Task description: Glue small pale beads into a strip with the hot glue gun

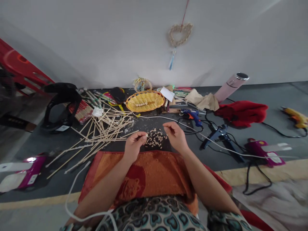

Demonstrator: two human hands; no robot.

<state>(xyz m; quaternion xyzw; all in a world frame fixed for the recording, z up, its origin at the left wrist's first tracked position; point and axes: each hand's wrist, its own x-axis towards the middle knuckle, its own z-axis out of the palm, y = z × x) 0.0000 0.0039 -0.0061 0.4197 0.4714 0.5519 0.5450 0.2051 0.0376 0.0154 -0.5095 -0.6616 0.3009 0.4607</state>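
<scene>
My left hand pinches a small pale stick piece between thumb and forefinger. To its right, my right hand is raised with the fingertips brought together; whatever is in them, if anything, is too small to make out. On the dark tabletop between and below the two hands lie many short cut stick pieces. Long thin wooden sticks are heaped loosely to the left of my left hand. An orange towel is spread under my forearms.
Behind the pieces stands a yellow wicker basket holding a few beads. At right lie a blue glue gun, blue pliers-like tool, red cloth and pink thermos. A white cable crosses the table. A heart ornament hangs behind.
</scene>
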